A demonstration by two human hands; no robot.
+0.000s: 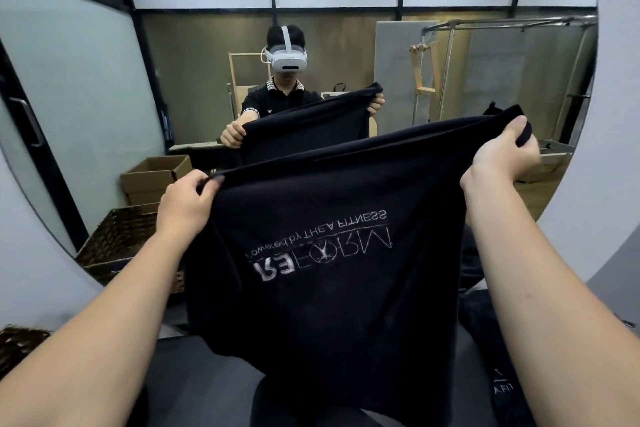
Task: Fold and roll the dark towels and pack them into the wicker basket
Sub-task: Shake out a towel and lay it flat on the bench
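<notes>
A dark towel (329, 305) with pale embroidered lettering hangs spread out in front of me, held up by its top edge. My left hand (187, 199) pinches the top left corner. My right hand (502, 152) grips the top right corner, higher up. The wicker basket (20, 343) shows only as a dark woven corner at the lower left. More dark towel fabric (491, 340) lies at the lower right, partly hidden by my right forearm.
A large round mirror (568, 184) on the wall ahead reflects me with the towel, a wicker basket reflection (117, 239) and cardboard boxes (156, 177). A dark surface (194, 374) lies below the towel.
</notes>
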